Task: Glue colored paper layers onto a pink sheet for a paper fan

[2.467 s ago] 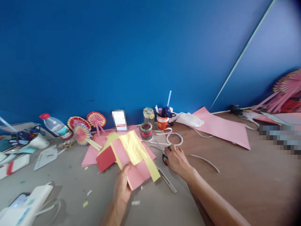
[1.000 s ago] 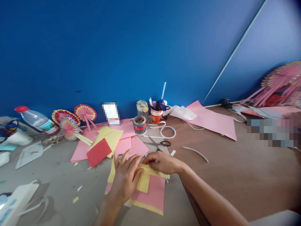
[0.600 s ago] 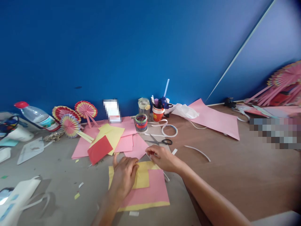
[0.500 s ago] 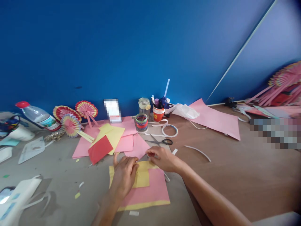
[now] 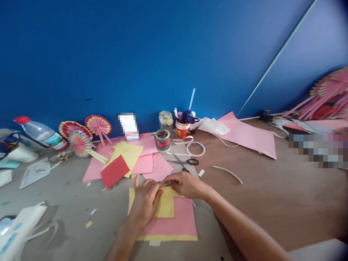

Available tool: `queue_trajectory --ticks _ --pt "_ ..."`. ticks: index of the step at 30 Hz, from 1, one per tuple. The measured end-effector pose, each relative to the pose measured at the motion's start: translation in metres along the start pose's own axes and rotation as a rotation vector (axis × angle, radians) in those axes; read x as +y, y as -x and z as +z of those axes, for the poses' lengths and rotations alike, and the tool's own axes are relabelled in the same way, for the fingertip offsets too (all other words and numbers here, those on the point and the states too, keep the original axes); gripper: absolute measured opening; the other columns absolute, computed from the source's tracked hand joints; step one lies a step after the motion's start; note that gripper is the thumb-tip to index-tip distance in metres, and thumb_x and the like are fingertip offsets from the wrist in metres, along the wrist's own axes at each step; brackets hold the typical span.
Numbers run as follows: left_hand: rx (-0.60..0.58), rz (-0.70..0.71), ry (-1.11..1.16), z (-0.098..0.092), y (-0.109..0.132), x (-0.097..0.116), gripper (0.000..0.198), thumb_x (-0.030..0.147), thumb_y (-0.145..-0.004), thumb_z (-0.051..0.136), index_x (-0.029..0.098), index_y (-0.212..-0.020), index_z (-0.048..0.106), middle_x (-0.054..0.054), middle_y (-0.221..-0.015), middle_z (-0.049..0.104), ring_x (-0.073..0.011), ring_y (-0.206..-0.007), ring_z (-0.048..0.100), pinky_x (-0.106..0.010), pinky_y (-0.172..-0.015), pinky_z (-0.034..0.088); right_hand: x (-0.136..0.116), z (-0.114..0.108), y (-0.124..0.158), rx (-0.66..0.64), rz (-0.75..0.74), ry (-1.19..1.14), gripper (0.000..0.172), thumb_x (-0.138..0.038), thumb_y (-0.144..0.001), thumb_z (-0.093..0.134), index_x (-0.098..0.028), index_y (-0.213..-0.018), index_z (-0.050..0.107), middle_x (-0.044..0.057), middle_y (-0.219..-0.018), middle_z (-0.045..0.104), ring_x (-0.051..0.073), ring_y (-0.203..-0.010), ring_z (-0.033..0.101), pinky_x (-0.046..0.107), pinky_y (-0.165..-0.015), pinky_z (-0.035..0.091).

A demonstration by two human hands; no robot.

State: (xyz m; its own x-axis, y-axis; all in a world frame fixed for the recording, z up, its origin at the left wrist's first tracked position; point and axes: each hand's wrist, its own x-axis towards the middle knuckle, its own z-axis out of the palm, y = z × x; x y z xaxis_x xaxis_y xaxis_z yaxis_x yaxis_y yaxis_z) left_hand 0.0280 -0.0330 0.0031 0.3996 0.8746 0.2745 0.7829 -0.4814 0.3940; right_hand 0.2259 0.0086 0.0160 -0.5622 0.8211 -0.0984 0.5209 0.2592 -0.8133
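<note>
A pink sheet of paper [image 5: 183, 221] with yellow edges lies flat before me, with a smaller yellow piece of paper [image 5: 167, 208] on top of it. My left hand [image 5: 146, 199] rests on the yellow piece, fingers bent and together along its upper edge, thumb alongside. At that same edge my right hand [image 5: 186, 185] is closed in a pinch, its fingertips close to the left ones. What sits between the right fingertips is too small to make out. Just beyond the right hand lie open scissors [image 5: 185, 162], partly hidden by it.
Behind my hands are a red card [image 5: 115, 172], yellow and pink sheets [image 5: 129, 154], folded paper fans [image 5: 98, 125] and a tipped bottle [image 5: 45, 132]. A jar of coloured tape [image 5: 163, 139], a red cup of tools [image 5: 182, 129] and a tape roll [image 5: 195, 149] stand farther back.
My right hand has shifted slightly left, closer to the left fingertips. The papers sit slightly more to the right in view, and the left hand stays on the yellow piece.
</note>
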Motion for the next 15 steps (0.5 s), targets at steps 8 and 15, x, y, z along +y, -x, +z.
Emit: queue_trajectory --ticks 8,15 --pt "-0.039 0.018 -0.045 0.004 0.0 -0.004 0.023 0.014 -0.09 0.042 0.022 -0.101 0.06 -0.003 -0.086 0.068 -0.0187 -0.087 0.061 -0.059 -0.111 0.008 0.01 0.008 -0.004 0.186 -0.022 0.072 0.034 -0.012 -0.087 0.043 -0.019 -0.11 0.067 0.004 -0.089 0.073 0.016 -0.078 0.066 0.023 -0.069 0.046" --pt "-0.067 -0.005 -0.036 0.007 0.0 -0.008 0.023 0.013 -0.089 0.043 0.022 -0.101 0.061 -0.002 -0.084 0.067 -0.02 -0.086 0.062 -0.06 -0.11 0.01 0.017 0.006 -0.007 0.328 -0.117 0.129 0.024 -0.012 -0.085 0.051 -0.016 -0.102 0.067 0.008 -0.094 0.07 0.019 -0.086 0.064 0.028 -0.077 0.046"
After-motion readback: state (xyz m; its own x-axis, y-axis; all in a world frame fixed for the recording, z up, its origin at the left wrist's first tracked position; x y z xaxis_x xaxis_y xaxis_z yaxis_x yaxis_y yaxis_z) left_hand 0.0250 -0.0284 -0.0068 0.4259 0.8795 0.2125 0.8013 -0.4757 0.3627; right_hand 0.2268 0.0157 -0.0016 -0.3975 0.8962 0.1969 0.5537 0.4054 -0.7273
